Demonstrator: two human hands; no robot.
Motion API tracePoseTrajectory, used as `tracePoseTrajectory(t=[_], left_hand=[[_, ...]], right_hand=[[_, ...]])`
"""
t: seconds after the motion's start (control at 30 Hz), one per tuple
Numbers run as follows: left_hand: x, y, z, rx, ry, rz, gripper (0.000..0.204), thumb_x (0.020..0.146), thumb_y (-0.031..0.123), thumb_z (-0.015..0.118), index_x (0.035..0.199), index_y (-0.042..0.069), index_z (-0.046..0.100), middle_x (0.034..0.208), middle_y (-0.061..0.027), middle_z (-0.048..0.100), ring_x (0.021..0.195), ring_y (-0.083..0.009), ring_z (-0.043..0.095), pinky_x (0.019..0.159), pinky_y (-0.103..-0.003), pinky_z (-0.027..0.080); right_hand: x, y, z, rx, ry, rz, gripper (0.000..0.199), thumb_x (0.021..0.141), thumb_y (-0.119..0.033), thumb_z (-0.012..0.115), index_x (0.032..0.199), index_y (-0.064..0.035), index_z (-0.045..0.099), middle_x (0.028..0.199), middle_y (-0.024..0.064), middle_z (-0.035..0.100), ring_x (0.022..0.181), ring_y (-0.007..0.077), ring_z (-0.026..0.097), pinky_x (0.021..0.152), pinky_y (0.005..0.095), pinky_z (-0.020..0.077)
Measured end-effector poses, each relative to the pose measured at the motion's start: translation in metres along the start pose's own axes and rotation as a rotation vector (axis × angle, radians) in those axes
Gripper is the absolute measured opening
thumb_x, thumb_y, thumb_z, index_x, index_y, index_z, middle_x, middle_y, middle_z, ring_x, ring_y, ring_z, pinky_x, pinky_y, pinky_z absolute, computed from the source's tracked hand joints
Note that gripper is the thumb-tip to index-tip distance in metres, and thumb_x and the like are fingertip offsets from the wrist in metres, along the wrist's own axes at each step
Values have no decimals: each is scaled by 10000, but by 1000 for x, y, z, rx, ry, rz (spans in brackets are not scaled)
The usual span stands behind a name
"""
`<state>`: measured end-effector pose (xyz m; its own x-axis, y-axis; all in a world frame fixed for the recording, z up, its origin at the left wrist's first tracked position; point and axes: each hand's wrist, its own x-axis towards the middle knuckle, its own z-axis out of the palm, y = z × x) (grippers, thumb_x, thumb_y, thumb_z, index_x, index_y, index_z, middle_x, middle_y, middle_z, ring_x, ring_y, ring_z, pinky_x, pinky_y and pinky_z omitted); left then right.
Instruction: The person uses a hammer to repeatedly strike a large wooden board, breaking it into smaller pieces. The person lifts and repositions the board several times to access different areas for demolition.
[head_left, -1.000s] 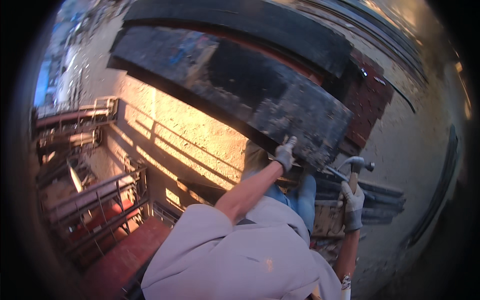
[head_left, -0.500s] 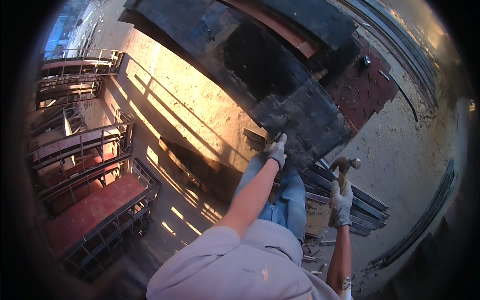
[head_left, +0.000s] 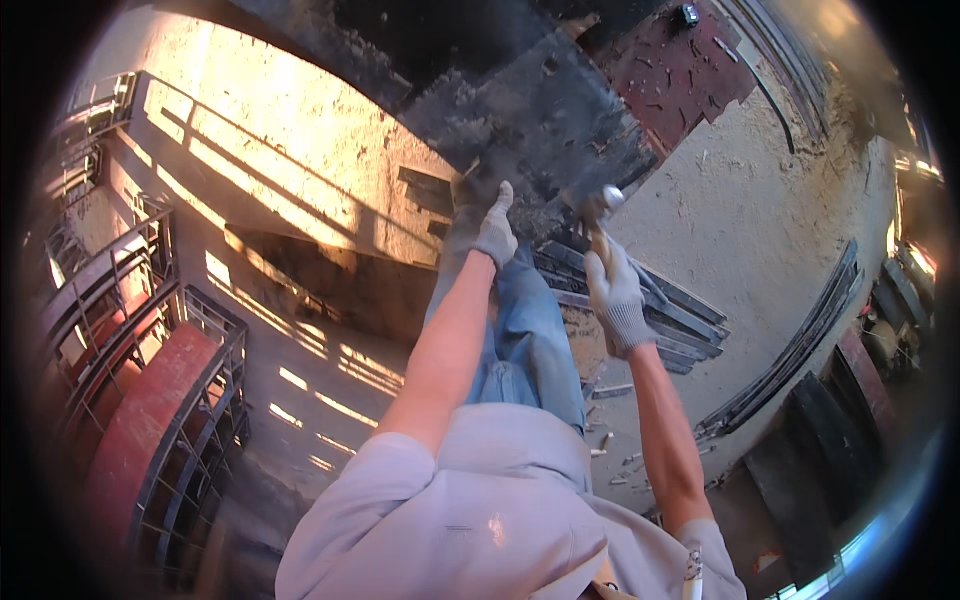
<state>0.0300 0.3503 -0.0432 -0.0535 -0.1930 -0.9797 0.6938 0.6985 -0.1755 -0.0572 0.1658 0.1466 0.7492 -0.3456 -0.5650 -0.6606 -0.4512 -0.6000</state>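
A claw hammer is in my right hand, which wears a pale knitted work glove and is closed round its handle. The hammer's shiny head hangs just beside the near edge of a large dark, dust-stained board. My left hand, gloved the same way, is at the board's near left corner. One digit points forward along the top and the rest seem curled at the edge, partly hidden. Blurring hides whether the hammer touches the board.
Dark metal bars lie stacked below my right hand. A reddish board with scattered bits lies beyond. Long strips rest on the ground at right. Red-topped metal frames stand at left.
My right hand has swung the hammer leftward and closer to the board's near edge. My left hand remains at the board's corner. The whole view has shifted, so the surroundings sit farther left and up.
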Motion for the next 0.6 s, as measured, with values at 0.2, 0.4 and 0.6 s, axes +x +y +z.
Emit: tracePoseTrajectory(t=[0.2,0.4,0.6], left_hand=[[-65,-12,7,199,-368,74,569,942,638,672,1188,126,701,1068,5,728,915,-157,636,837,-304,527],[-68,-22,7,130,-415,181,540,956,627,628,1091,108,690,939,7,700,903,-176,655,878,-391,543],[-58,-27,3,234,-550,60,544,966,621,622,1154,112,670,999,-36,711,917,-205,682,812,-411,580]], right_hand=[[34,-34,21,-221,-206,-12,361,1037,-372,566,1183,-42,549,926,293,697,900,504,675,783,568,518],[22,-64,24,-353,-271,-14,351,1035,-349,558,1138,-14,531,917,294,701,877,505,683,761,592,522],[-26,-38,30,-408,-228,38,281,1016,-313,579,1059,-40,526,826,271,695,772,477,693,681,593,526]])
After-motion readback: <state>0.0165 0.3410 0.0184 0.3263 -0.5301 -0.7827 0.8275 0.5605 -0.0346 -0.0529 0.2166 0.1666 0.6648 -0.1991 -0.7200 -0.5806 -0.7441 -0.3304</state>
